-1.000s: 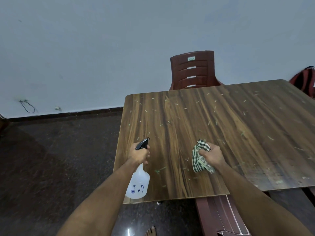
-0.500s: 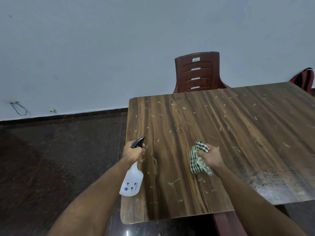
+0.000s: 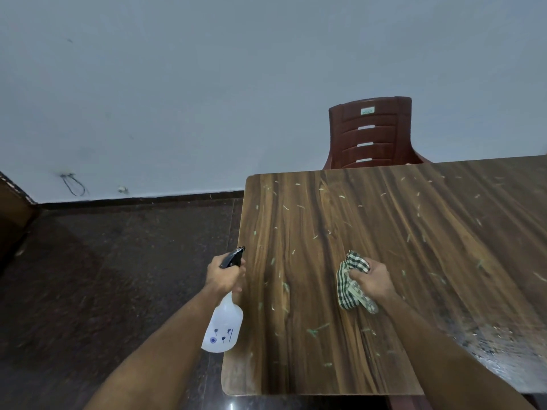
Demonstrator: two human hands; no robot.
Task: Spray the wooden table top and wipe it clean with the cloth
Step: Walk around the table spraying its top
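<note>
Both hands are busy and well apart: the left hand (image 3: 225,275) is curled round the neck of a white spray bottle (image 3: 223,328), fingers at its black trigger head (image 3: 232,258), while the right hand (image 3: 373,281) grips a bunched checked cloth (image 3: 349,287) low over the wood; whether the cloth touches the surface cannot be told. The bottle hangs at the table's left edge, its body off the side over the dark floor (image 3: 118,276), and its nozzle points forward and slightly right, along the edge toward the far corner. The wooden table top (image 3: 340,232) spreads forward and to the right of both hands, its grain running away from the person, strewn with pale green and whitish flecks. The right hand sits further onto the surface, so it is better placed for wiping; the left would probably have to swing the nozzle rightward for the spray to land on the wood. The table's right end is cut off by the frame, its near right part looks blurred and perhaps wet, and the trigger finger is hard to make out. A red-brown chair (image 3: 371,134) stands behind the far edge against the wall.
</note>
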